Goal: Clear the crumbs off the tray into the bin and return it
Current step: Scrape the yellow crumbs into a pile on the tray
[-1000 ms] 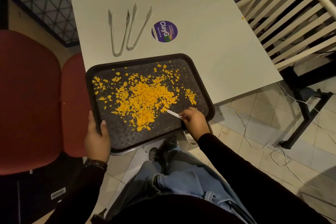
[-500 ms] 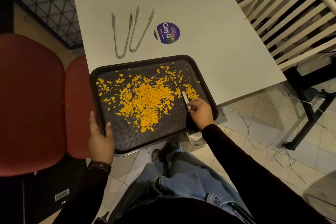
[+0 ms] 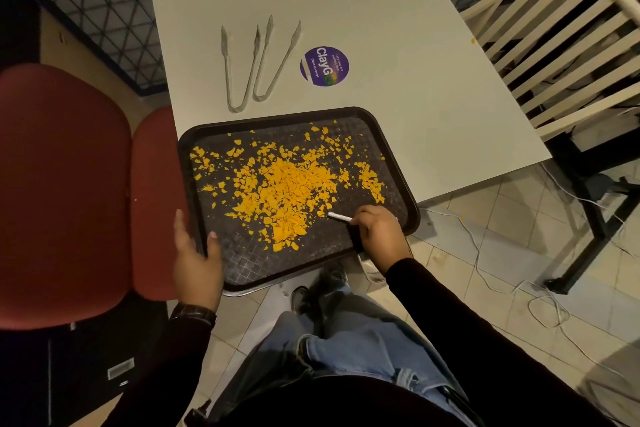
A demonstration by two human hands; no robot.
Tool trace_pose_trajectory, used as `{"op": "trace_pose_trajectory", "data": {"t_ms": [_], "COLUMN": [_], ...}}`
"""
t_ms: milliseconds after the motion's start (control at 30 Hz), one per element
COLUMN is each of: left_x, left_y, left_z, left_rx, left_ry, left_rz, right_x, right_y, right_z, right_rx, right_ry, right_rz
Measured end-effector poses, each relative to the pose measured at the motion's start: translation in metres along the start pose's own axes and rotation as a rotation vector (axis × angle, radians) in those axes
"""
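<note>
Pale tiled floor [image 3: 512,218] runs under a white table [image 3: 398,45], with a red chair [image 3: 62,191] at the far left. Next, the left hand [image 3: 195,260] clamps the near-left rim of the dark tray [image 3: 398,163] — thumb on top — which juts off the table's near edge. Orange crumbs [image 3: 287,191] heap mid-tray. Behind lie two tongs [image 3: 256,66] and a purple sticker [image 3: 324,66]. Rightward, the right hand [image 3: 379,232] pinches a thin white stick [image 3: 339,217], tip at the pile's edge.
</note>
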State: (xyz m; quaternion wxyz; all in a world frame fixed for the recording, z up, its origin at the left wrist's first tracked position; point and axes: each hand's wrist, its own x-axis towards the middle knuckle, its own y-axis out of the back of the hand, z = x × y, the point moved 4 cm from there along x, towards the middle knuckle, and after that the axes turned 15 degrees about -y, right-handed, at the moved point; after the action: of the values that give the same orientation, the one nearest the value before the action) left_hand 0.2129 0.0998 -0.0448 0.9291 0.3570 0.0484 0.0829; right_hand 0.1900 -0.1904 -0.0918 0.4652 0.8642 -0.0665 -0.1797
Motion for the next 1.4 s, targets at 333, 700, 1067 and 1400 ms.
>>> {"op": "trace_pose_trajectory", "data": {"t_ms": [333,700,1067,1400], "left_x": [-0.001,-0.003,-0.004,-0.004], "left_y": [0.001,0.002,0.005,0.004], "left_z": [0.000,0.004,0.013,0.014], "left_rx": [0.017,0.013,0.067,0.080], "left_ry": [-0.021,-0.006,-0.035,-0.014], "left_rz": [-0.030,0.010,-0.013,-0.025], "right_x": [0.024,0.021,0.022,0.092], "right_y": [-0.004,0.010,0.015,0.023], "right_z": [-0.001,0.009,0.050,0.029], "right_rx": [0.159,0.256,0.178,-0.075], "right_ry": [-0.273,-0.439,-0.464,-0.427], "right_rz": [-0.038,-0.025,0.049,-0.018]}}
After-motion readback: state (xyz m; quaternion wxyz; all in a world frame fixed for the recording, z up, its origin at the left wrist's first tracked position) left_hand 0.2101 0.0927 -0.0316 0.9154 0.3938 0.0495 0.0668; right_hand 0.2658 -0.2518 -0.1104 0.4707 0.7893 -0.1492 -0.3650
